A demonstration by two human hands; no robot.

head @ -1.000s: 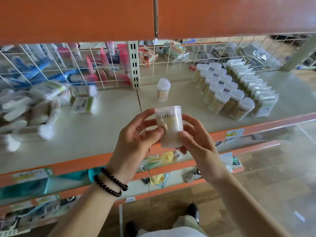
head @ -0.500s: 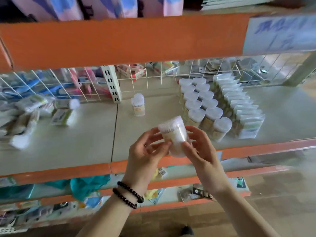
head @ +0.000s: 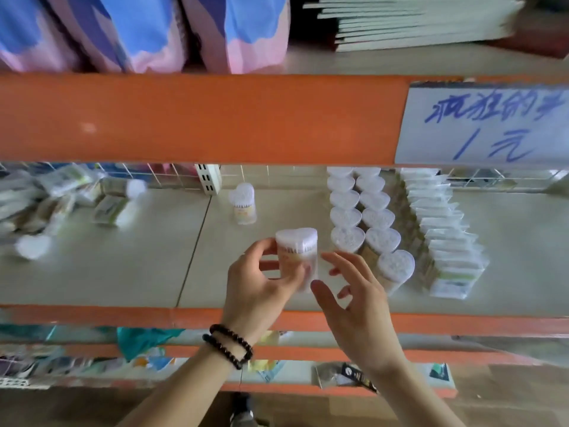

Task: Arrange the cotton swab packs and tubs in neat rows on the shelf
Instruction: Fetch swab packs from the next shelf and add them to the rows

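My left hand (head: 258,285) grips a clear heart-shaped tub of cotton swabs (head: 300,254), upright over the front of the grey shelf (head: 101,282). My right hand (head: 354,300) hovers just right of it, fingers spread and off the tub. To the right stand two rows of matching tubs (head: 363,220), and beside them a row of flat swab packs (head: 443,232). One lone tub (head: 244,204) stands further back near the middle. Loose packs and tubs (head: 55,204) lie in a heap at the left.
An orange beam (head: 197,118) of the shelf above hangs low over the work shelf, with a handwritten price sign (head: 486,124) at its right. A wire grid (head: 172,177) closes the back. The orange front lip (head: 92,315) borders the shelf; lower shelves hold mixed goods.
The view has tilted up and moved closer to the shelf. The tub has moved forward over the shelf, and my right hand has let go of it while the left keeps hold.
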